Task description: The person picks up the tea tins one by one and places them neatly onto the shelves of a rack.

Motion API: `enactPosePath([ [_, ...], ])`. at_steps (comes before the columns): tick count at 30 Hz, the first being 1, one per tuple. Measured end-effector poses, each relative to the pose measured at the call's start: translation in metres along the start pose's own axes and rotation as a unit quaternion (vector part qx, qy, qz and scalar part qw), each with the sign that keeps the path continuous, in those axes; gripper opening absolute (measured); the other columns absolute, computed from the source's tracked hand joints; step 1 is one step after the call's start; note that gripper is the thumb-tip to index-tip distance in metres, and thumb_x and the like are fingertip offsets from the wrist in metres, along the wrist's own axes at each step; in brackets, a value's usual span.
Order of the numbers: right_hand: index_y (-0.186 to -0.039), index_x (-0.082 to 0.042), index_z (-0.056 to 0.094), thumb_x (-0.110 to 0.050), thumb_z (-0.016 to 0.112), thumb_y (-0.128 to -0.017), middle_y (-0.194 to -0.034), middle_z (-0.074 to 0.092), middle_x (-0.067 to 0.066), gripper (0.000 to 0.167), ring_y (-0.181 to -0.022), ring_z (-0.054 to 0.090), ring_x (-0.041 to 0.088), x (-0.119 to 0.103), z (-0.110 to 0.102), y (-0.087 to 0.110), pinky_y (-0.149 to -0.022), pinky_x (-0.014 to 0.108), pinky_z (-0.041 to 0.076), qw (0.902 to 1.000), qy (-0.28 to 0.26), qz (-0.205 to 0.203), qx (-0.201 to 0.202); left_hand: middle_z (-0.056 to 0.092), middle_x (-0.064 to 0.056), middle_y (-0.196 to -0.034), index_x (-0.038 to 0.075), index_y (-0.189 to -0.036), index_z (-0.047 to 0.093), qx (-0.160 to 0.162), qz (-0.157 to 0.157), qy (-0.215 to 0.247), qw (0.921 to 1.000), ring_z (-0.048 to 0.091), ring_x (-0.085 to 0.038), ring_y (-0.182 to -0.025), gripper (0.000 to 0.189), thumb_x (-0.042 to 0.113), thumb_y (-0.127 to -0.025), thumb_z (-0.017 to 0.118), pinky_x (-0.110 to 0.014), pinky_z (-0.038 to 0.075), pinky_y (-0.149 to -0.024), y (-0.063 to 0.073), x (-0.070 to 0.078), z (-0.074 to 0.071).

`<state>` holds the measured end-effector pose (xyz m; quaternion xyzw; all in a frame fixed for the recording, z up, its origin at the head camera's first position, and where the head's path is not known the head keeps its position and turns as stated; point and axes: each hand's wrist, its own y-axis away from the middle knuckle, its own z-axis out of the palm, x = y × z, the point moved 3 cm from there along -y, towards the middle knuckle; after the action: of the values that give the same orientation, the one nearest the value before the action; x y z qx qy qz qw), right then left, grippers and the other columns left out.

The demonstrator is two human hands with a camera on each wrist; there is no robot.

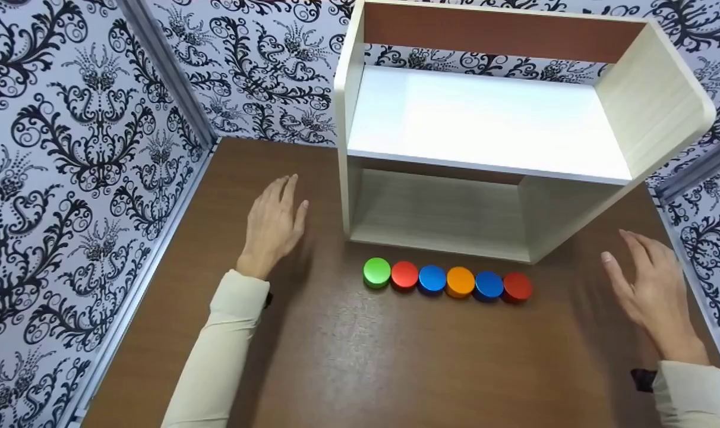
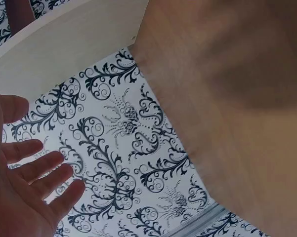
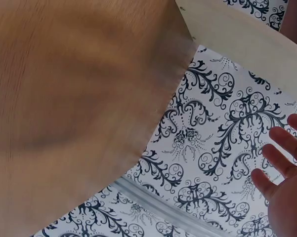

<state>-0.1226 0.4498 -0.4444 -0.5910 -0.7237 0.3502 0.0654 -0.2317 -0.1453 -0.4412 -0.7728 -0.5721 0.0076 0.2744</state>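
My left hand (image 1: 274, 223) hovers over the table left of a small shelf unit (image 1: 437, 119), its fingers extended and nothing in them. On the other side, my right hand (image 1: 654, 285) is held over the table's right part, fingers loosely spread and holding nothing. Between the hands, in front of the shelf, runs a row of round shiny pieces: a green one (image 1: 376, 272), a red one (image 1: 404, 275), a blue one (image 1: 432, 279), an orange one (image 1: 460, 282), another blue one (image 1: 488, 286) and another red one (image 1: 517, 288). Both wrist views show bare fingers near the frame edge.
The shelf has a white upper board (image 1: 490, 122) and a lower compartment floor (image 1: 443, 208). Patterned wall panels (image 1: 98, 148) with metal frame strips enclose the brown table (image 1: 395, 362) at the left, back and right.
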Motion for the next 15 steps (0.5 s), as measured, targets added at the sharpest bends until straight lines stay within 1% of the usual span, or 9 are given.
enactPosePath([
  [3,-0.131,0.007,0.060,-0.024,0.066,-0.095,-0.126,0.056,0.033,0.047,-0.116,0.046,0.056,-0.004,0.002,0.002,-0.097,0.068,0.036,0.9999,-0.008,0.015,0.003,0.056,-0.027,-0.138,-0.003,-0.143,0.051,-0.011,-0.018,0.021,0.9996,0.053,-0.044,-0.126,0.049,0.026,-0.105,0.055,-0.059,0.050,-0.103,0.004,-0.001,0.005],
  [5,-0.129,0.007,0.061,-0.021,0.067,-0.094,-0.124,0.056,0.033,0.045,-0.114,0.046,0.056,-0.008,0.003,0.004,-0.090,0.067,0.035,0.9996,-0.014,0.023,0.001,0.057,-0.026,-0.135,-0.002,-0.141,0.054,-0.021,-0.033,0.040,0.9984,0.055,-0.044,-0.123,0.046,0.025,-0.104,0.057,-0.060,0.053,-0.098,0.007,-0.001,0.007],
  [7,-0.128,0.007,0.061,-0.018,0.068,-0.093,-0.123,0.056,0.033,0.043,-0.113,0.045,0.055,-0.011,0.004,0.006,-0.088,0.065,0.035,0.9991,-0.024,0.034,-0.004,0.058,-0.026,-0.134,-0.002,-0.140,0.056,-0.037,-0.050,0.065,0.9960,0.056,-0.043,-0.122,0.045,0.025,-0.105,0.057,-0.060,0.054,-0.096,0.010,-0.002,0.009],
  [9,-0.128,0.006,0.061,-0.016,0.068,-0.093,-0.121,0.056,0.032,0.042,-0.112,0.045,0.054,-0.015,0.006,0.008,-0.087,0.064,0.034,0.9981,-0.035,0.050,-0.011,0.058,-0.024,-0.135,-0.001,-0.141,0.056,-0.053,-0.067,0.090,0.9922,0.056,-0.042,-0.122,0.045,0.026,-0.105,0.056,-0.060,0.053,-0.096,0.012,-0.002,0.009],
  [12,-0.128,0.006,0.060,-0.013,0.070,-0.093,-0.117,0.056,0.031,0.041,-0.110,0.046,0.050,-0.020,0.009,0.010,-0.085,0.061,0.035,0.9962,-0.046,0.071,-0.022,0.057,-0.021,-0.137,0.003,-0.142,0.056,-0.068,-0.092,0.130,0.9849,0.054,-0.040,-0.125,0.045,0.028,-0.105,0.055,-0.060,0.051,-0.100,0.012,0.000,0.009],
  [15,-0.129,0.005,0.060,-0.012,0.071,-0.093,-0.112,0.057,0.028,0.042,-0.107,0.047,0.046,-0.024,0.011,0.012,-0.083,0.059,0.036,0.9947,-0.052,0.085,-0.029,0.058,-0.017,-0.138,0.005,-0.142,0.057,-0.062,-0.103,0.170,0.9782,0.053,-0.037,-0.127,0.044,0.028,-0.104,0.057,-0.057,0.048,-0.105,0.009,0.005,0.005],
])
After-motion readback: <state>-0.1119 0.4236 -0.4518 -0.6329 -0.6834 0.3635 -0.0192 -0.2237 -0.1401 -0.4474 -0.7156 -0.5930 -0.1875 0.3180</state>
